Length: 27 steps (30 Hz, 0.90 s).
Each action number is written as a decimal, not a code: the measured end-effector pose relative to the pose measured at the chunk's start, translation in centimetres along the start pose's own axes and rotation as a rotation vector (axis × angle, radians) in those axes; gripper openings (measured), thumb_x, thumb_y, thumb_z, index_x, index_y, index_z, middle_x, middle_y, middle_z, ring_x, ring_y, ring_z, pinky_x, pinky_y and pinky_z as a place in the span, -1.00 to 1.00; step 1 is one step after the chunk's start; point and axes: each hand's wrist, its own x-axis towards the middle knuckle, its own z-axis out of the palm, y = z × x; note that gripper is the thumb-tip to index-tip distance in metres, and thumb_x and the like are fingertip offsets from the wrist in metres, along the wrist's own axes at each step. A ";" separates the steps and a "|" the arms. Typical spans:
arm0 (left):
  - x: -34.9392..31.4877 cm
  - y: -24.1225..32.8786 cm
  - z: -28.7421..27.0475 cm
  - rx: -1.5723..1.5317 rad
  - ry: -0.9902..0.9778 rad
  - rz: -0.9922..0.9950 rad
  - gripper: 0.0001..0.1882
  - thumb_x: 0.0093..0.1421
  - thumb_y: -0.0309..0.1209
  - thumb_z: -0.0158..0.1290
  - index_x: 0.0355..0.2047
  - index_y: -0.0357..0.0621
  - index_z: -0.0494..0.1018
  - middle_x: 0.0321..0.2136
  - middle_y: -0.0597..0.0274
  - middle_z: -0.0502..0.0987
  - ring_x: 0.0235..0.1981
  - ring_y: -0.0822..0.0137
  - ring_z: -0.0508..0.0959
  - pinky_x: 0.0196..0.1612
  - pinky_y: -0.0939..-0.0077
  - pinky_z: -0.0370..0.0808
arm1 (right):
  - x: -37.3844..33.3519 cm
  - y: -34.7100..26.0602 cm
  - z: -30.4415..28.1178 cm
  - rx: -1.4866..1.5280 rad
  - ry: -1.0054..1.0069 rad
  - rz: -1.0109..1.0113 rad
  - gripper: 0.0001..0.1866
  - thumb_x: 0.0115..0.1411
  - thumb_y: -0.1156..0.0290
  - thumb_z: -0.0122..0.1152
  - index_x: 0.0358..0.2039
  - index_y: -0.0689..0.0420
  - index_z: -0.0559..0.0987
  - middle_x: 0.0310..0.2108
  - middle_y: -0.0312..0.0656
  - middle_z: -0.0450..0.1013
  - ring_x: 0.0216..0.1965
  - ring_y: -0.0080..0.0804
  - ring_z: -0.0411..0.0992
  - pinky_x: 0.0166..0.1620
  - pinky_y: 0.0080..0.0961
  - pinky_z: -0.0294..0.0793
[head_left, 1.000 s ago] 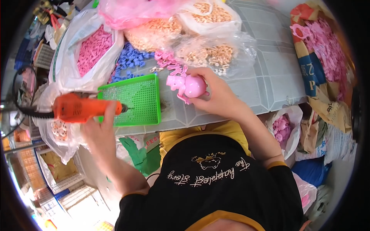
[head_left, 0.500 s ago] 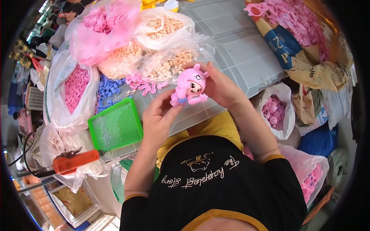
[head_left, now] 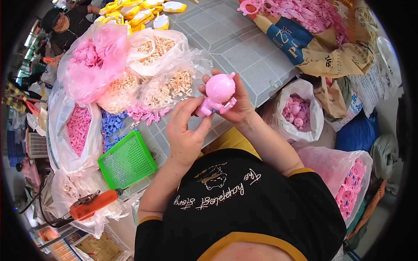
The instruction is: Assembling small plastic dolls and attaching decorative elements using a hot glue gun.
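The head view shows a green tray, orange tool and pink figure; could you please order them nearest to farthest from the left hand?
1. Pink figure, touching the left hand.
2. Green tray, at its left.
3. Orange tool, farther left.

Count: 1 pink figure [head_left: 219, 89], 2 hands [head_left: 185, 128] on it, 1 green tray [head_left: 147, 148] and 1 orange driver [head_left: 96, 205] by the counter's [head_left: 226, 48] near edge, 1 blue heap [head_left: 113, 126], 1 pink heap [head_left: 146, 113], 1 yellow-and-white heap [head_left: 140, 15], 3 batches of beige parts [head_left: 153, 53], 1 pink bag [head_left: 74, 69] beside them, 1 brown-and-blue sack [head_left: 283, 38] at right edge.
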 end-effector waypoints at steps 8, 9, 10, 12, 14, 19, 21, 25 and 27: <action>1.1 0.5 -0.5 0.036 0.029 0.064 -0.64 0.08 -0.52 0.28 -0.09 -0.29 0.52 -0.15 0.06 0.54 -0.21 0.26 0.57 -0.19 0.47 0.53 | 0.2 -0.3 1.4 -0.137 0.134 -0.003 -0.54 0.32 0.00 0.10 0.08 0.02 0.47 0.08 -0.09 0.42 0.11 -0.09 0.43 0.10 -0.05 0.51; 1.2 0.6 -0.5 0.071 0.030 0.049 -0.66 0.09 -0.52 0.28 -0.10 -0.29 0.53 -0.15 0.05 0.55 -0.21 0.26 0.57 -0.18 0.46 0.53 | 0.3 -0.4 1.8 -0.196 0.123 -0.002 -0.54 0.33 0.00 0.09 0.09 0.01 0.44 0.08 -0.09 0.42 0.10 -0.10 0.43 0.09 -0.07 0.51; 1.3 0.6 -0.6 0.105 0.031 0.033 -0.67 0.10 -0.51 0.28 -0.11 -0.30 0.53 -0.16 0.04 0.55 -0.22 0.25 0.58 -0.18 0.46 0.54 | 0.4 -0.5 2.1 -0.256 0.112 -0.001 -0.54 0.33 0.00 0.07 0.10 0.01 0.41 0.08 -0.10 0.42 0.10 -0.11 0.42 0.09 -0.08 0.51; 1.3 0.5 -0.7 0.094 0.038 0.017 -0.69 0.11 -0.52 0.27 -0.12 -0.30 0.54 -0.17 0.04 0.56 -0.22 0.25 0.59 -0.17 0.46 0.54 | 0.3 -0.5 2.7 -0.323 0.075 -0.009 -0.53 0.31 0.02 0.12 0.11 0.01 0.38 0.07 -0.11 0.42 0.11 -0.13 0.42 0.09 -0.09 0.51; 1.5 0.5 -0.7 0.082 0.043 0.000 -0.71 0.12 -0.53 0.27 -0.14 -0.31 0.55 -0.18 0.03 0.57 -0.22 0.24 0.60 -0.17 0.45 0.55 | 0.2 -0.5 2.8 -0.391 0.040 -0.018 -0.50 0.28 0.03 0.16 0.12 0.00 0.35 0.06 -0.11 0.42 0.11 -0.16 0.42 0.10 -0.11 0.51; 2.1 -0.7 -1.0 0.259 0.061 0.242 -0.78 0.14 -0.58 0.22 -0.17 -0.35 0.56 -0.20 0.03 0.59 -0.22 0.25 0.62 -0.15 0.46 0.55 | 0.7 -0.2 2.8 -0.521 0.121 -0.037 -0.37 0.12 0.08 0.38 0.11 -0.01 0.34 0.03 -0.13 0.42 0.09 -0.20 0.43 0.11 -0.23 0.48; 2.4 -0.7 -1.2 0.227 0.054 0.203 -0.78 0.18 -0.58 0.20 -0.15 -0.34 0.55 -0.18 0.05 0.60 -0.22 0.25 0.63 -0.15 0.46 0.56 | 0.8 0.0 2.9 -0.551 0.165 -0.040 -0.40 0.17 0.06 0.32 0.13 -0.01 0.33 0.03 -0.14 0.43 0.08 -0.23 0.44 0.11 -0.26 0.48; 2.1 -0.8 -1.4 -0.294 0.066 -0.353 -0.75 0.31 -0.50 0.09 -0.02 -0.27 0.47 -0.14 0.08 0.60 -0.20 0.22 0.63 -0.13 0.44 0.58 | 1.9 -0.8 4.4 -0.559 0.241 0.056 -0.48 0.32 0.00 0.09 0.15 0.05 0.37 0.03 -0.14 0.46 0.06 -0.34 0.45 0.08 -0.34 0.48; 2.1 -2.4 -1.8 -0.609 0.046 -0.480 -0.73 0.35 -0.44 0.05 0.02 -0.23 0.43 -0.12 0.09 0.58 -0.17 0.20 0.63 -0.10 0.42 0.58 | 3.1 -1.2 5.9 -0.541 0.238 0.095 -0.48 0.35 -0.03 0.01 0.13 0.09 0.40 0.02 -0.14 0.48 0.03 -0.36 0.46 0.06 -0.36 0.49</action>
